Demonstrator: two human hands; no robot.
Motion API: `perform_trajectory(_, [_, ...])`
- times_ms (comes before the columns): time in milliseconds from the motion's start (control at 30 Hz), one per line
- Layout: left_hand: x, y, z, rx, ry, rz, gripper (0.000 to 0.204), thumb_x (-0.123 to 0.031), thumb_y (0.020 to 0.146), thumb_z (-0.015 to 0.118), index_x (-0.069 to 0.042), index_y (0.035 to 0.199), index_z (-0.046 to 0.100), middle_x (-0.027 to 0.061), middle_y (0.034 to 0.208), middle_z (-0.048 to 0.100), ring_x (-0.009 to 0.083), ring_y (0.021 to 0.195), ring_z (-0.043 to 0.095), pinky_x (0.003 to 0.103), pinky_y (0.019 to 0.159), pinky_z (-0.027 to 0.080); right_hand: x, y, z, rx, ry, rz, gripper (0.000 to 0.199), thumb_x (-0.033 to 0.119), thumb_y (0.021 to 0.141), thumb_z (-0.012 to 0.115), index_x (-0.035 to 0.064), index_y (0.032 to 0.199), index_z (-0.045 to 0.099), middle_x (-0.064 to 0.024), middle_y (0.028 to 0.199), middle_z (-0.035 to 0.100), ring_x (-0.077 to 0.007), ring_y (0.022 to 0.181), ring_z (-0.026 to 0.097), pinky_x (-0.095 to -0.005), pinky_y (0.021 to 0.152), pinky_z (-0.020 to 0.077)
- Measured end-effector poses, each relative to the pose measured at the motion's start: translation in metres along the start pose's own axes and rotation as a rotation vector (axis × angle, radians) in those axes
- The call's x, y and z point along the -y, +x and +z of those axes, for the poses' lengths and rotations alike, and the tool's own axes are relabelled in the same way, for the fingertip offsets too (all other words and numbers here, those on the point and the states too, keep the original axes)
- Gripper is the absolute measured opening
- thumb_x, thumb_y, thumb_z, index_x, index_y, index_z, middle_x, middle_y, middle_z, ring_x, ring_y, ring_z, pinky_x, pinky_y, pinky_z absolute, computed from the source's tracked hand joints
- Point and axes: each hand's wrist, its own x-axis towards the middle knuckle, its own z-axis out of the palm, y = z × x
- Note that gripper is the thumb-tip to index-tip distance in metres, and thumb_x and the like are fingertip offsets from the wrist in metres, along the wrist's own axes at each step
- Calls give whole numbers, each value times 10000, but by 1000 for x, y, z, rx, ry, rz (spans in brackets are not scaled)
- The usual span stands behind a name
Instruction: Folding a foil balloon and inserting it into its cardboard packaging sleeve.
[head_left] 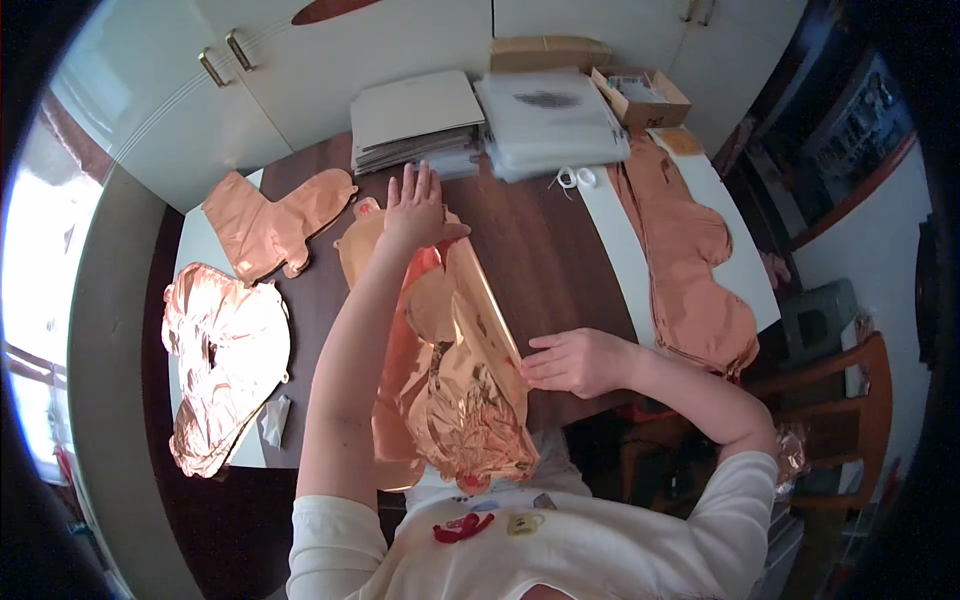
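Note:
A shiny rose-gold foil balloon (462,345), flat and wrinkled, lies in front of me, its near end hanging at the table's front edge by my shirt. My left hand (415,208) rests on its far end, palm down with the fingers stretched out. Along the balloon's right edge, my right hand (577,362) has its fingers extended, the tips at the foil. Whether those fingertips press on the edge or only lie beside it, I cannot tell. My left forearm covers part of the balloon's left side.
More flat foil balloons lie at the far left (275,222), near left (228,350) and right (690,275) of the brown table (545,265). Behind stand stacked grey boards (418,110), clear plastic bags (550,125), a small cardboard box (642,97) and white ribbon rolls (577,178). A wooden chair (875,420) stands right.

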Motion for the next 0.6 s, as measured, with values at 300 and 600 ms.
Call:
perform_trajectory(300, [9,-4,4,-161,18,-43,1012,-687,711,536,-58,1426,194,151,1496,125,321,1387,88,503,1099,96,4,0,8,-114,132,131,257,-8,680,548,50,888,687,-51,1019,663,-170,1005,611,-379,934,467])
perform_trajectory(600, [59,-166,-32,-102,-188,140,693,-368,825,588,4,1344,321,193,1400,319,358,1323,258,460,1072,237,-12,27,10,-332,388,567,372,79,827,502,43,1197,517,-148,1227,520,-297,1136,505,-368,966,402])
